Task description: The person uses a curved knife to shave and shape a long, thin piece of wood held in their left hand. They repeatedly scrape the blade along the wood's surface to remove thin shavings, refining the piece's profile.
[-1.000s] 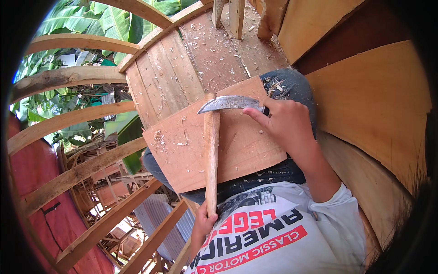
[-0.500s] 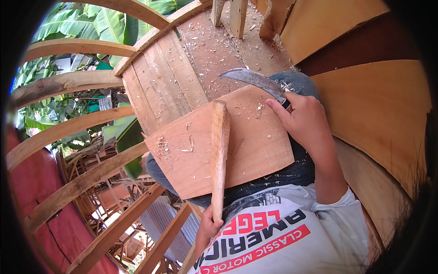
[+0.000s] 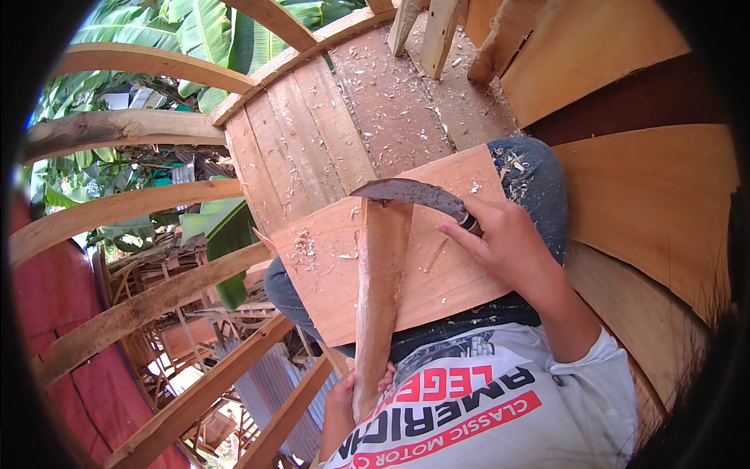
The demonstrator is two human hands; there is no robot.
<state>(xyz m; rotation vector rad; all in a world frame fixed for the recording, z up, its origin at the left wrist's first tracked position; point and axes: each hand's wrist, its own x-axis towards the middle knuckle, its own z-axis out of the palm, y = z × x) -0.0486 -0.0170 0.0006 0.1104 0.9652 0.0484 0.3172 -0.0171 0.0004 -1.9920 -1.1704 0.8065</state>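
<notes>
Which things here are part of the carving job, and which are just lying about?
In use:
- curved blade, gripped by the right hand, edge on the stick's top end
- long wooden stick, held at its lower end by the left hand
- flat board across the lap, under the stick

Lying about:
- wood shavings on the plank floor
- curved ribs
- upright posts

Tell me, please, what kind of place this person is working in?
Probably an outdoor boat-building yard, inside an unfinished wooden hull: curved wooden ribs arch around the plank floor strewn with shavings, banana leaves show beyond, and the right hand carves with a curved blade.
</notes>
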